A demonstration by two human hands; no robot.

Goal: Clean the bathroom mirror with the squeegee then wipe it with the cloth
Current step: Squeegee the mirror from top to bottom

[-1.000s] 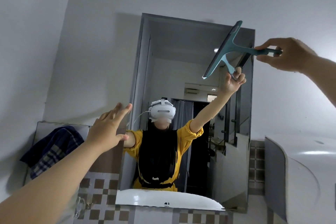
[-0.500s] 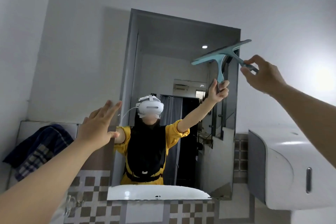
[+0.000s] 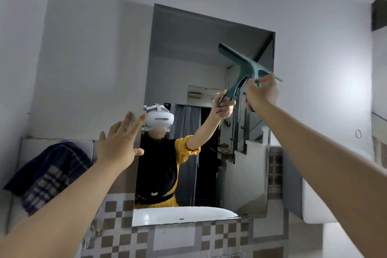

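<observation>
While the right hand reaches up at the mirror, its fingers are wrapped tight round the handle of the teal squeegee, and the blade sits up in the mirror's top right corner, slanting down from left to right against the glass, or so close to it that contact is hard to call. Over on the other side, the left hand is wide open, fingers spread, holding nothing, with its fingertips at the mirror's left edge, about halfway down. Whether the palm actually presses the wall can't be told from here. Now the cloth: a dark blue checked one, draped over the ledge at the left, well apart from the mirror and just below the left hand's wrist, untouched.
</observation>
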